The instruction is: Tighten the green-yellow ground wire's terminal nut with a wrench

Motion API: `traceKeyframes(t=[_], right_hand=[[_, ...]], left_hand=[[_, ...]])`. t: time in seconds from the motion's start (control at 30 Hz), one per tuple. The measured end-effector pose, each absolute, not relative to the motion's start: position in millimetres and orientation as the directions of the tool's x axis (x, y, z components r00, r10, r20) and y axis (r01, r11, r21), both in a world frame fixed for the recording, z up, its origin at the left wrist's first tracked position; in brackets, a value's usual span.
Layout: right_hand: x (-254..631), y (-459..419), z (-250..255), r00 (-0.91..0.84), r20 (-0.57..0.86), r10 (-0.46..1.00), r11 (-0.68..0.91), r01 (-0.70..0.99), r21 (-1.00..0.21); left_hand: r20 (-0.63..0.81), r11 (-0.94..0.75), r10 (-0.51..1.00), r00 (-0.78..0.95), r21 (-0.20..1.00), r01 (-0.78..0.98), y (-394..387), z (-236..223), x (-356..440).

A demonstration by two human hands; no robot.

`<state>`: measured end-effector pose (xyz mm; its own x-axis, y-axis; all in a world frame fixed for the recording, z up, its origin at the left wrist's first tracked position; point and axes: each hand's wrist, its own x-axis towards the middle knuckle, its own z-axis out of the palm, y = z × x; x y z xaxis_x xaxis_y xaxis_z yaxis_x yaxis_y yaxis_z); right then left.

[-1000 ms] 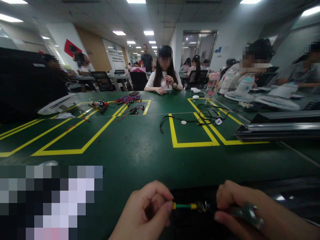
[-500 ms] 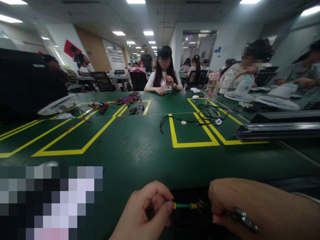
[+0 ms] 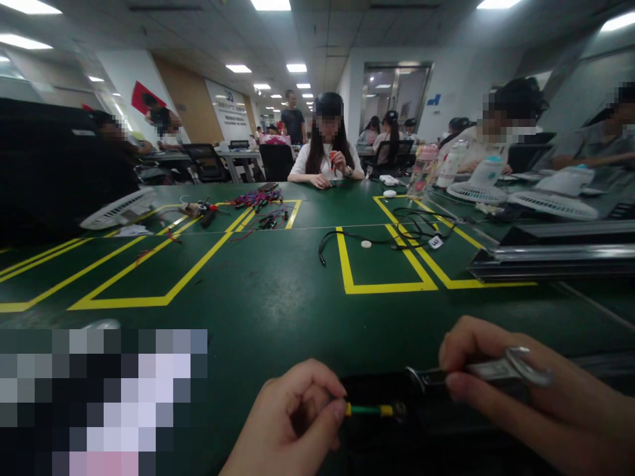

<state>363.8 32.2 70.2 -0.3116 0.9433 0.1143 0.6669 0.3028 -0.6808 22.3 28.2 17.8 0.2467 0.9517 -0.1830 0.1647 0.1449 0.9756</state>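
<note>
Fingers of the left hand [image 3: 290, 416] pinched shut on a green-and-yellow wire [image 3: 367, 410] above the green tabletop [image 3: 258, 311], its metal terminal [image 3: 399, 410] against a black object [image 3: 377, 390], fingers of the right hand [image 3: 516, 403] closed around a steel spanner [image 3: 489, 370], not yet on the terminal.

Shiny steel spanner [image 3: 489, 370], smooth green plastic wire sleeve [image 3: 364, 410]

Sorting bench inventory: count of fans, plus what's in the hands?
Wire in left hand: 1
Spanner in right hand: 1
Fans: 3
Total: 5
</note>
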Motion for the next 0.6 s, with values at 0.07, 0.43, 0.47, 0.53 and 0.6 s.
traceKeyframes(t=[0.07, 0.43, 0.47, 0.53, 0.6], right_hand=[[364.6, 26.3, 58.5, -0.288, 0.125, 0.95, 0.285, 0.622, -0.729], [352.5, 17.2, 32.8, -0.376, 0.156, 0.913, 0.363, 0.578, -0.731], [352.1, 17.0, 33.8, -0.378, 0.164, 0.911, 0.371, 0.58, -0.726], [349.8, 17.1, 36.1, -0.376, 0.152, 0.914, 0.367, 0.606, -0.706], [346.0, 18.2, 39.2, -0.378, 0.152, 0.913, 0.374, 0.632, -0.678]], left_hand=[[-0.184, 0.146, 0.954, 0.238, 0.975, 0.167, 27.6, 15.9, 21.6], [-0.187, 0.148, 0.95, 0.248, 0.975, 0.168, 27.5, 16.1, 21.6], [-0.187, 0.148, 0.95, 0.25, 0.975, 0.168, 27.5, 16.9, 22.0], [-0.182, 0.142, 0.951, 0.252, 0.975, 0.169, 27.6, 17.6, 22.7], [-0.177, 0.137, 0.953, 0.246, 0.976, 0.171, 27.5, 17.2, 22.9]])
